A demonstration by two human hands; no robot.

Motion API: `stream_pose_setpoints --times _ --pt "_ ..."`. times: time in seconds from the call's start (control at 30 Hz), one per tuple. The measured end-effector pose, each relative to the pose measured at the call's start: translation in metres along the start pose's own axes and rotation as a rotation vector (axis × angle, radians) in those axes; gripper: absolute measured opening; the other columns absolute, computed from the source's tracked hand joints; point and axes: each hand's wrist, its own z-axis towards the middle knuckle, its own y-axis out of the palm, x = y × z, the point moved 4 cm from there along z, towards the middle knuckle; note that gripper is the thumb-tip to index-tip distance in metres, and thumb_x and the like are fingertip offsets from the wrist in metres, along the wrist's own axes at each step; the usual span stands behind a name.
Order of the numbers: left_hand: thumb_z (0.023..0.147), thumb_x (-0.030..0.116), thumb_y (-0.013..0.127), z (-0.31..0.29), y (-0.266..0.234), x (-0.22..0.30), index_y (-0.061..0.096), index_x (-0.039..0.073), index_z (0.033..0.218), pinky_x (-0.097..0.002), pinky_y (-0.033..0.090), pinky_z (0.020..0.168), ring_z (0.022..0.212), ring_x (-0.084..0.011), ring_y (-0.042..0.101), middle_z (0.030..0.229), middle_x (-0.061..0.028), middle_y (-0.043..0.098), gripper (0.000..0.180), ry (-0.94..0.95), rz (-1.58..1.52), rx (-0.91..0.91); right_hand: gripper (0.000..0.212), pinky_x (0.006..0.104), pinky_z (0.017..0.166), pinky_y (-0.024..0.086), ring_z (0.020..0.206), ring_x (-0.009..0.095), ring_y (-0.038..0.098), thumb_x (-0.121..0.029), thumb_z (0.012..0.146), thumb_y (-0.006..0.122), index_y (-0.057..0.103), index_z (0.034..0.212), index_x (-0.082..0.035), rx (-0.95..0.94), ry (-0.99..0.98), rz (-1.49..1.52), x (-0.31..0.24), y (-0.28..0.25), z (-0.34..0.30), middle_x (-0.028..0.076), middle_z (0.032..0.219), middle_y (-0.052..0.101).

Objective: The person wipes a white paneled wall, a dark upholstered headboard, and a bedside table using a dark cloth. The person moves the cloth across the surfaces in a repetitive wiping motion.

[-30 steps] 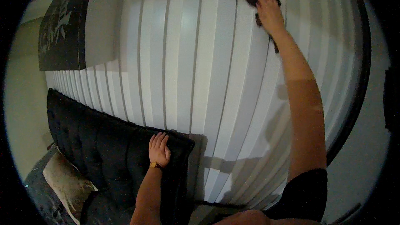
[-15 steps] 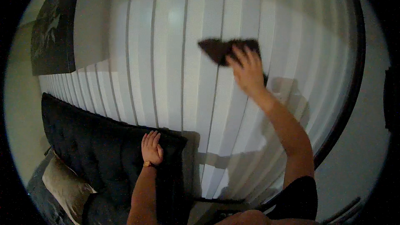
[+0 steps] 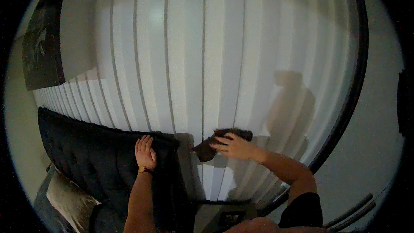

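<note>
A dark brown cloth [image 3: 204,151] lies bunched against a white ribbed wall panel [image 3: 185,82]. My right hand [image 3: 237,146] presses it there, fingers over its upper part, and one corner of the cloth hangs out to the left. To the left, my left hand [image 3: 145,152] rests with fingers stretched out over the top edge of a black tufted headboard [image 3: 95,151], close to its right end. A watch [image 3: 144,170] sits on the left wrist.
A light brown pillow [image 3: 71,196] leans below the headboard. At upper left hangs a dark framed picture [image 3: 45,39]. A dark curved trim [image 3: 360,69] borders the panel on the right, and dark bars [image 3: 351,211] show at lower right. Shadows fall across the panel.
My right hand has brought the cloth a long way down the panel and somewhat left. The left hand stays on the headboard, while the view has shifted slightly.
</note>
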Motion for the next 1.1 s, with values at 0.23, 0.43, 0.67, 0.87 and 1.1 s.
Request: stream_pose_setpoints --times 0.23,0.43,0.67,0.87,1.1 --pt "0.084 0.011 0.041 0.001 -0.005 -0.002 0.054 0.004 0.120 -0.0487 0.028 0.111 0.125 -0.0334 0.046 0.127 -0.0138 0.055 0.039 0.007 0.021 0.031 0.055 0.0513 0.098 0.036 0.124 0.037 0.040 -0.004 0.077 0.061 0.058 0.129 -0.018 0.593 0.820 -0.330 0.130 -0.140 -0.036 0.010 0.143 0.041" --pt "0.085 0.011 0.041 0.000 0.000 -0.002 0.054 0.005 0.122 -0.0487 0.028 0.111 0.126 -0.0332 0.045 0.129 -0.0137 0.054 0.040 0.026 0.061 0.034 0.056 0.0527 0.108 0.031 0.130 0.041 0.035 -0.010 0.081 0.061 0.050 0.135 -0.018 0.542 0.789 -0.482 0.227 -0.172 -0.045 0.011 0.147 0.035" --pt "0.088 0.010 0.041 -0.002 -0.002 0.002 0.053 0.006 0.125 -0.0466 0.030 0.110 0.126 -0.0318 0.046 0.130 -0.0124 0.053 0.039 0.014 0.080 0.015 0.054 0.0520 0.107 0.033 0.131 0.038 0.035 -0.017 0.085 0.059 0.047 0.137 -0.026 0.796 0.851 -0.485 0.259 -0.214 -0.050 0.009 0.145 0.038" --pt "0.090 0.012 0.042 -0.003 -0.011 0.011 0.053 0.006 0.126 -0.0450 0.030 0.111 0.127 -0.0309 0.044 0.133 -0.0112 0.052 0.038 -0.017 0.157 -0.057 0.054 0.0536 0.111 0.025 0.133 0.035 0.032 -0.018 0.083 0.061 0.049 0.135 -0.021 0.571 0.880 -0.279 0.162 -0.127 -0.057 0.008 0.145 0.038" --pt "0.093 0.018 0.044 -0.006 -0.005 0.013 0.050 0.009 0.131 -0.0436 0.026 0.113 0.130 -0.0286 0.042 0.136 -0.0095 0.050 0.040 -0.153 0.224 -0.134 0.045 0.0514 0.113 0.023 0.137 0.029 0.032 -0.016 0.084 0.052 0.056 0.128 -0.019 0.198 0.459 -0.147 0.018 0.019 -0.106 0.002 0.147 0.038"
